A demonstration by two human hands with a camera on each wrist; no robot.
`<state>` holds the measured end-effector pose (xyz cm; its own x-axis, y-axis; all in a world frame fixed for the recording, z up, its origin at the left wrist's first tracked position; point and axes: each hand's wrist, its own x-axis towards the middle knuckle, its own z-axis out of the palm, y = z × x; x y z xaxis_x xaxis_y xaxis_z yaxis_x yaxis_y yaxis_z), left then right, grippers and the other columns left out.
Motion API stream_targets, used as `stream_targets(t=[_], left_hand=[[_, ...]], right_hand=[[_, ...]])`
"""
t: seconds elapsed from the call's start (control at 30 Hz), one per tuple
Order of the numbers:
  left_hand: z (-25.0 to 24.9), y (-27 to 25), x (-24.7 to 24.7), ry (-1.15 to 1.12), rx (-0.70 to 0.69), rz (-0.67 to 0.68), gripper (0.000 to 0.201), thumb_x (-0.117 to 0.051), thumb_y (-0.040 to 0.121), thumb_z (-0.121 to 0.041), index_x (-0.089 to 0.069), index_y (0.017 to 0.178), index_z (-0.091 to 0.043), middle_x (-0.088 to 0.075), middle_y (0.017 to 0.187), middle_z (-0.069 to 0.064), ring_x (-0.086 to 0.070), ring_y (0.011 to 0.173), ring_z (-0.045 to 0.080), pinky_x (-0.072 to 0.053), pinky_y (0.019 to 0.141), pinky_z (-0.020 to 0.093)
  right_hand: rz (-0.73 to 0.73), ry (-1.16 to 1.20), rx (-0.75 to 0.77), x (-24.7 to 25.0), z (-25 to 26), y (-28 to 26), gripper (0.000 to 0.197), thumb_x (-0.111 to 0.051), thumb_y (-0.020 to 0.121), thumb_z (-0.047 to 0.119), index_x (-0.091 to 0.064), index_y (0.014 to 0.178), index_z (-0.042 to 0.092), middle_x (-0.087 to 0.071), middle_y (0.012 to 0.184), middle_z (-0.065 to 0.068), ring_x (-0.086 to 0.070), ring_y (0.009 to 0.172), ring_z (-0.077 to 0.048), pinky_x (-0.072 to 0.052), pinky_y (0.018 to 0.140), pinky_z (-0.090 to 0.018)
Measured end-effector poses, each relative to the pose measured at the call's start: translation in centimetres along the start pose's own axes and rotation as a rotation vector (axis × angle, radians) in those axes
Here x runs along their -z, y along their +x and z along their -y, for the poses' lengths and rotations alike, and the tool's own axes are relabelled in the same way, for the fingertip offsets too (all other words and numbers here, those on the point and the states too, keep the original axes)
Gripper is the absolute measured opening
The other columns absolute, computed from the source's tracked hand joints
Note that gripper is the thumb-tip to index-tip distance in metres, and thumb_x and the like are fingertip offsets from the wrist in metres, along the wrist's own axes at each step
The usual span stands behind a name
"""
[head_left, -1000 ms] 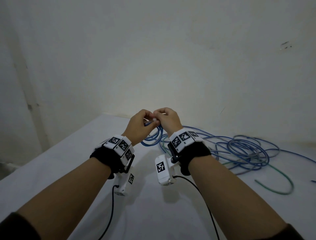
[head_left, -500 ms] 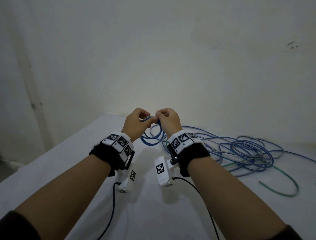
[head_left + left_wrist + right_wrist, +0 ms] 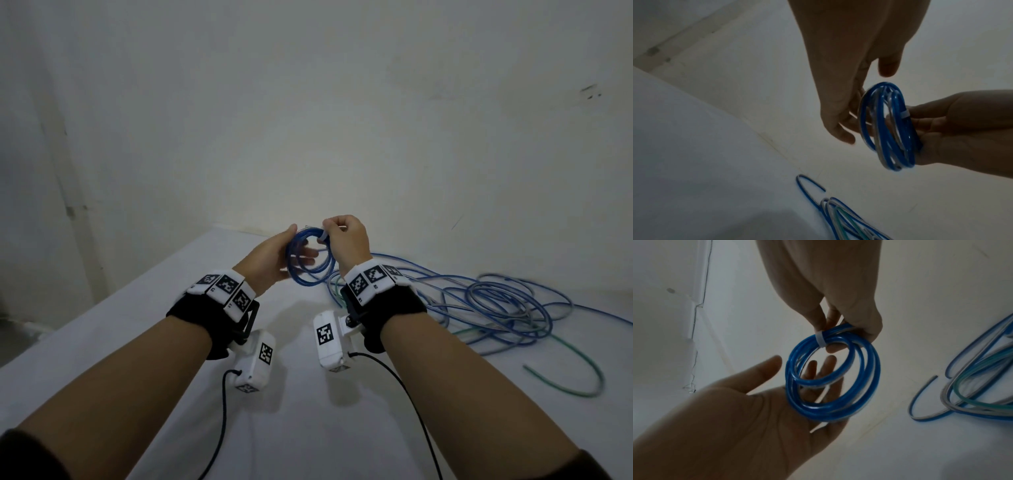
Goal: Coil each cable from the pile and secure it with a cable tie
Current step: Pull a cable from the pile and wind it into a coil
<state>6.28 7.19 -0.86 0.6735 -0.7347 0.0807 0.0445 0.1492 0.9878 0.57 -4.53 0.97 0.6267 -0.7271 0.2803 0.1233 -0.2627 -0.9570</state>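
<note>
A small coil of blue cable [image 3: 308,281] hangs above the table between my hands. A white cable tie [image 3: 323,235] is wrapped round its top. My right hand [image 3: 342,236] pinches the coil right beside the tie [image 3: 821,341], thumb under and fingers over. My left hand [image 3: 274,255] is open, fingers straight, its palm [image 3: 756,418] turned to the coil [image 3: 828,412]. The coil's lower loops seem to brush the left fingers [image 3: 838,129]. A thin white tail of the tie hangs inside the coil.
The pile of loose blue, grey and green cables [image 3: 507,308] lies on the white table [image 3: 137,342] to the right of my right wrist. One green cable [image 3: 582,390] curls out towards the front right. A bare wall stands close behind.
Both hands were pinching together at the coil's top. The left hand has let go and opened beside the coil, which the right hand now holds alone, turned face-on.
</note>
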Motion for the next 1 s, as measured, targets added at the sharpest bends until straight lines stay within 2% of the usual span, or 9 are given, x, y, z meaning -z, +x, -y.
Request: stream_targets(t=[0.1, 0.23, 0.37, 0.57, 0.63, 0.7, 0.8, 0.9, 1.0], left_hand=[[0.4, -0.4, 0.2, 0.050, -0.065, 0.090, 0.032, -0.031, 0.102, -0.029, -0.056, 0.090, -0.012, -0.067, 0.075, 0.001, -0.064, 0.075, 0.014, -0.047, 0.088, 0.036], [0.4, -0.3, 0.5, 0.363, -0.280, -0.113, 0.020, -0.046, 0.097, -0.020, -0.056, 0.082, -0.011, -0.058, 0.064, 0.001, -0.055, 0.060, 0.011, -0.045, 0.068, 0.023], [0.7, 0.0, 1.6, 0.783, -0.391, -0.160, 0.021, -0.061, 0.088, -0.034, -0.056, 0.077, -0.016, -0.058, 0.066, -0.003, -0.049, 0.059, 0.010, -0.038, 0.061, 0.024], [1.0, 0.2, 3.6, 0.929, -0.530, -0.184, 0.050, -0.041, 0.080, -0.060, -0.069, 0.088, -0.020, -0.062, 0.087, -0.002, -0.053, 0.086, 0.011, -0.036, 0.083, 0.031], [1.1, 0.8, 4.3, 0.878, -0.417, -0.312, 0.048, -0.043, 0.087, -0.051, -0.065, 0.107, -0.013, -0.056, 0.114, 0.005, -0.046, 0.114, 0.018, -0.029, 0.096, 0.025], [1.2, 1.5, 4.7, 0.788, -0.162, -0.312, 0.041, -0.047, 0.095, -0.036, -0.047, 0.126, -0.009, -0.046, 0.129, 0.012, -0.043, 0.122, 0.024, -0.033, 0.102, 0.032], [1.3, 1.8, 5.0, 0.490, 0.109, -0.240, 0.036, -0.045, 0.097, -0.030, -0.039, 0.127, -0.011, -0.056, 0.115, 0.014, -0.057, 0.097, 0.026, -0.052, 0.079, 0.036], [1.6, 2.1, 5.6, 0.475, 0.081, -0.261, 0.017, -0.044, 0.098, -0.020, -0.050, 0.109, -0.009, -0.064, 0.084, 0.007, -0.060, 0.068, 0.019, -0.055, 0.064, 0.033], [1.7, 2.4, 6.8, 0.698, 0.058, -0.325, 0.008, -0.047, 0.096, -0.015, -0.053, 0.097, -0.009, -0.064, 0.075, 0.005, -0.059, 0.059, 0.015, -0.051, 0.044, 0.022]], right_hand=[[-0.003, 0.012, -0.014, -0.4, -0.3, 0.2, 0.009, -0.053, 0.090, 0.013, -0.052, 0.081, 0.014, -0.059, 0.065, 0.004, -0.065, 0.081, -0.027, -0.050, 0.082, -0.039], [0.043, -0.079, 0.019, -0.8, -0.5, 0.0, 0.014, -0.050, 0.094, 0.019, -0.057, 0.098, 0.007, -0.057, 0.085, 0.000, -0.053, 0.085, -0.018, -0.041, 0.072, -0.026], [0.141, -0.041, -0.060, -1.8, -0.7, -0.5, 0.022, -0.062, 0.086, 0.036, -0.058, 0.091, 0.014, -0.066, 0.097, -0.007, -0.064, 0.089, -0.025, -0.052, 0.084, -0.038], [0.157, 0.104, -0.154, -2.3, -1.2, -0.2, 0.007, -0.064, 0.079, 0.002, -0.062, 0.086, 0.004, -0.064, 0.073, -0.014, -0.060, 0.064, -0.024, -0.055, 0.073, -0.035], [0.176, 0.144, -0.187, -2.5, -1.4, -0.3, 0.008, -0.061, 0.081, -0.005, -0.059, 0.084, 0.002, -0.061, 0.068, -0.015, -0.057, 0.057, -0.020, -0.053, 0.065, -0.027], [0.193, 0.189, -0.202, -3.0, -1.7, -0.3, 0.009, -0.058, 0.084, -0.006, -0.057, 0.081, 0.003, -0.061, 0.068, -0.014, -0.058, 0.053, -0.016, -0.054, 0.064, -0.023], [0.203, 0.289, -0.221, -3.9, -2.2, -0.1, 0.011, -0.055, 0.086, -0.008, -0.057, 0.080, 0.002, -0.060, 0.067, -0.014, -0.058, 0.049, -0.013, -0.055, 0.060, -0.020], [0.222, 0.255, -0.223, -4.6, -2.6, 0.4, 0.009, -0.060, 0.085, -0.005, -0.056, 0.081, 0.002, -0.062, 0.067, -0.014, -0.060, 0.053, -0.017, -0.057, 0.065, -0.024], [0.265, 0.101, -0.202, -5.8, -3.4, 0.6, 0.013, -0.063, 0.084, -0.003, -0.054, 0.077, 0.004, -0.064, 0.072, -0.020, -0.062, 0.060, -0.027, -0.058, 0.072, -0.039]])
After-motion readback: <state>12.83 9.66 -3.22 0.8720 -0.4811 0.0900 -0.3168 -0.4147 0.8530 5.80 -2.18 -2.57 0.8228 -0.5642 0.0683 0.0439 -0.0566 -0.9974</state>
